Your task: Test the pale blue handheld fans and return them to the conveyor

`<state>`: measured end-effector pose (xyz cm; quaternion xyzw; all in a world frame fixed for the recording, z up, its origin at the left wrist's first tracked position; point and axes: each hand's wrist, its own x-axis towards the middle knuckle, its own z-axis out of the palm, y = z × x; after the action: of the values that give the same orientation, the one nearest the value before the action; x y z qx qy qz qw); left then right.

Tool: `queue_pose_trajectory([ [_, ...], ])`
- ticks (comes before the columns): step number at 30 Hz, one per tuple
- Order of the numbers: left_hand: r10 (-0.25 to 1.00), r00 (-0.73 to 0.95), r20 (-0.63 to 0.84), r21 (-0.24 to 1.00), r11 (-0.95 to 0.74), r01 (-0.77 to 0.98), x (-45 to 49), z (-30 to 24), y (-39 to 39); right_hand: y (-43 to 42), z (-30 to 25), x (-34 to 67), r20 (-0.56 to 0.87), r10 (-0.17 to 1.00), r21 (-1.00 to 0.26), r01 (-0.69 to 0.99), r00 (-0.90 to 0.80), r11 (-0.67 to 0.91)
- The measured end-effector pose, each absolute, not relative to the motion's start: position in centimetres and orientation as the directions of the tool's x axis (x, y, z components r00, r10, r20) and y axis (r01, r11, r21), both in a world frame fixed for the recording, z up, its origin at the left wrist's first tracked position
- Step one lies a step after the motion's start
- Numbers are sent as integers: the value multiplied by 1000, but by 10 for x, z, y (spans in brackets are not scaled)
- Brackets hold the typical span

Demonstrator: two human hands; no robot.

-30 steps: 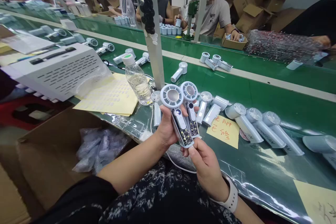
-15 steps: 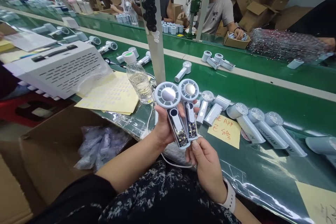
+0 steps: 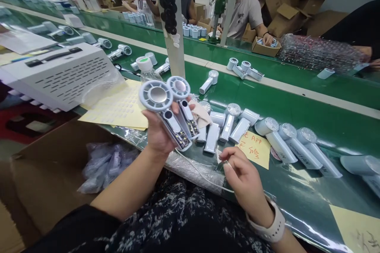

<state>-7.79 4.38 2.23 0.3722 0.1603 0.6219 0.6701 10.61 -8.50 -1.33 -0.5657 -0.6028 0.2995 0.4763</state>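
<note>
My left hand point(image 3: 158, 132) is closed round two small white handheld fans point(image 3: 169, 108), held side by side with their round heads up and lit display panels facing me. A beige cloth point(image 3: 200, 114) is tucked behind them. My right hand point(image 3: 242, 174), with a white watch on its wrist, rests low at the table edge and pinches the plug end of a thin white cable point(image 3: 202, 172) that runs leftward under the fans. More white fans point(image 3: 228, 126) lie in a row on the green belt just beyond my hands.
A water bottle point(image 3: 145, 69) and yellow label sheets point(image 3: 118, 108) sit left of the fans, next to a white vented box point(image 3: 56, 73). A yellow note point(image 3: 257, 148) lies on the belt. An open carton with plastic bags point(image 3: 103, 164) stands below. Other people work across the conveyor.
My left hand has lifted the two fans up and to the left. My right hand has come off the fans' lower ends and dropped down to the right with the cable.
</note>
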Motion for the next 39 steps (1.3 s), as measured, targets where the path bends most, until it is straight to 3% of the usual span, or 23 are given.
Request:
queue_pose_trajectory([
  [2, 959, 123, 255, 726, -106, -680, -94, 25, 45, -74, -14, 119, 262, 952, -763, 638, 159, 104],
  [4, 963, 141, 231, 755, -86, -650, -105, 25, 40, -57, -12, 126, 404, 888, -611, 788, 221, 82],
  [6, 963, 169, 208, 764, -52, -643, -110, 23, 34, -34, -9, 123, 498, 849, -521, 843, 175, 132],
  [9, 965, 202, 168, 759, 4, -651, -109, 17, 28, 7, -12, 103, 506, 862, -463, 852, 28, 244],
  [14, 963, 261, 67, 744, 126, -657, -111, 5, 24, 47, -32, 76, 610, 791, -471, 821, 38, 324],
  [18, 954, 299, 17, 701, 202, -684, -113, -8, 25, 22, -18, 78, 647, 757, -589, 692, 94, 417],
  [21, 935, 352, -35, 645, 290, -707, -104, -12, 24, -9, 9, 78, 591, 792, -697, 589, 150, 409],
  [25, 889, 456, -47, 567, 399, -721, -79, -8, 15, -37, 26, 60, 478, 877, -800, 437, 52, 411],
  [27, 865, 499, -57, 535, 449, -716, -68, -3, 9, -43, 24, 50, 520, 852, -777, 447, 58, 443],
  [33, 844, 525, -105, 470, 508, -722, -56, 3, 1, -54, 10, 49, 728, 686, -528, 645, 8, 553],
  [39, 848, 524, -76, 500, 487, -716, -59, -1, 1, -59, 11, 56, 759, 645, -477, 596, -91, 645],
])
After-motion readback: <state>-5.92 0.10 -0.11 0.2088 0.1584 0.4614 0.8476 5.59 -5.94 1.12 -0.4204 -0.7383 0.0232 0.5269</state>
